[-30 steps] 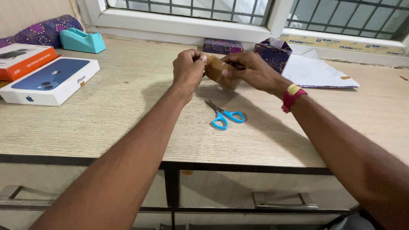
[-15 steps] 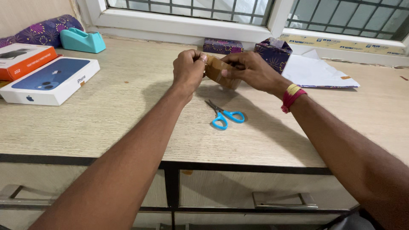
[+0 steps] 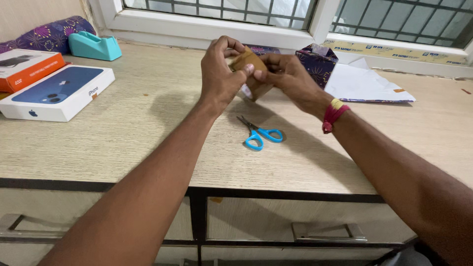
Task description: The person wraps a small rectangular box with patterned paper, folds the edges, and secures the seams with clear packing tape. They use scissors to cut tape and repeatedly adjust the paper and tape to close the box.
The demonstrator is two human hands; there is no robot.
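Both hands hold a brown roll of packing tape (image 3: 250, 63) lifted above the wooden desk (image 3: 148, 133). My left hand (image 3: 220, 74) grips its left side, with the thumb pressed on the front. My right hand (image 3: 286, 76) grips its right side, fingertips meeting the left thumb; a red and yellow band circles that wrist. A pair of blue-handled scissors (image 3: 258, 133) lies on the desk just below the hands, blades pointing up-left.
A white and blue phone box (image 3: 59, 93) and an orange and white box (image 3: 27, 69) lie at the left. A teal tape dispenser (image 3: 93, 47) sits by the window. A purple patterned box (image 3: 318, 61) and white paper (image 3: 364, 83) lie at the back right.
Both hands have raised the tape roll higher and tilted it. My left thumb now presses on its front. The scissors have not moved.
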